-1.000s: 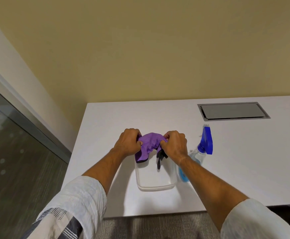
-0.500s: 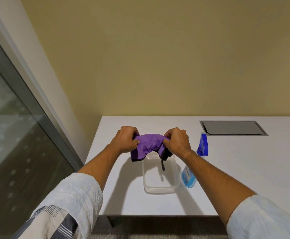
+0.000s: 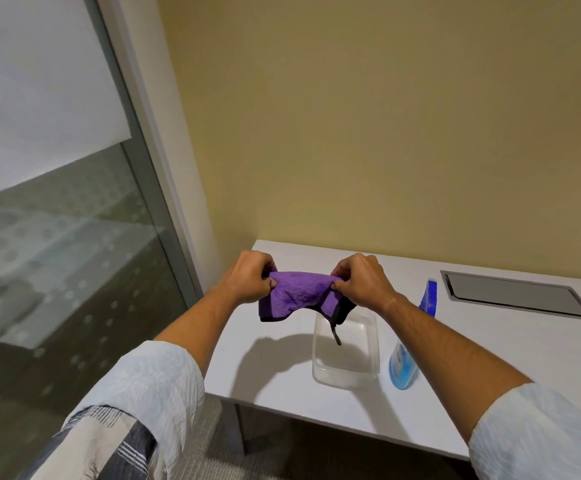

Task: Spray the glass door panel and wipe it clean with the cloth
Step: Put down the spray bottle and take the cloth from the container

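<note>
One clear plastic tub (image 3: 346, 362) sat on the white table (image 3: 490, 344); nothing solid was visible inside, only the cloth's dark loop hanging over its far end. One spray bottle (image 3: 403, 367), blue trigger head, held blue liquid in its lower part, just beside the tub at its 3 o'clock. One purple cloth (image 3: 297, 294) was stretched in the air between both hands, above the tub's 11 o'clock end. Left hand (image 3: 247, 280) pinched its left edge, right hand (image 3: 361, 284) pinched its right edge, fingers curled. One glass door panel (image 3: 57, 237) stood at 9 o'clock of the table, frosted on top. One grey cable hatch (image 3: 514, 294) was set in the table at 2 o'clock.
</note>
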`<state>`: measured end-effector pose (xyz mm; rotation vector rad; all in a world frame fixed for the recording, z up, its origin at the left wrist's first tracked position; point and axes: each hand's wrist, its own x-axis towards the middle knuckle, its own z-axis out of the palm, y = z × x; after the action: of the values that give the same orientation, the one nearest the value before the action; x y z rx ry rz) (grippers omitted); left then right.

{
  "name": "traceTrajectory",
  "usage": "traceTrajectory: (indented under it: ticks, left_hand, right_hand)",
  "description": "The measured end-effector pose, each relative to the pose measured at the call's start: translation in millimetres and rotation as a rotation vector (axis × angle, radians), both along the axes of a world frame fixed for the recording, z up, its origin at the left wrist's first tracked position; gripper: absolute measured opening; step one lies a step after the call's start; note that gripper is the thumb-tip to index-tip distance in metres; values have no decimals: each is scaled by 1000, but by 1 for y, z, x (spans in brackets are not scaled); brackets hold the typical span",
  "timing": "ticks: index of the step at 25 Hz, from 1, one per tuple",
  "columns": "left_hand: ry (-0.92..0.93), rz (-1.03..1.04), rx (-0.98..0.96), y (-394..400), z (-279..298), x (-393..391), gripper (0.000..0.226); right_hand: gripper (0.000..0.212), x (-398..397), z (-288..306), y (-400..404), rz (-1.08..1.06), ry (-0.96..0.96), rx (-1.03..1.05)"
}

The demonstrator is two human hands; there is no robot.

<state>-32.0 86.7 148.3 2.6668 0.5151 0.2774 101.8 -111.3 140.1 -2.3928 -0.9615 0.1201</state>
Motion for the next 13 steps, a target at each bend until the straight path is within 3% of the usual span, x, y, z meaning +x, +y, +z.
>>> traceTrajectory:
  ticks: [13]
  left_hand:
    - [-25,428,94,-100,38,-216,18]
  right_hand:
    - [14,-133,45,-30,513,-42,19]
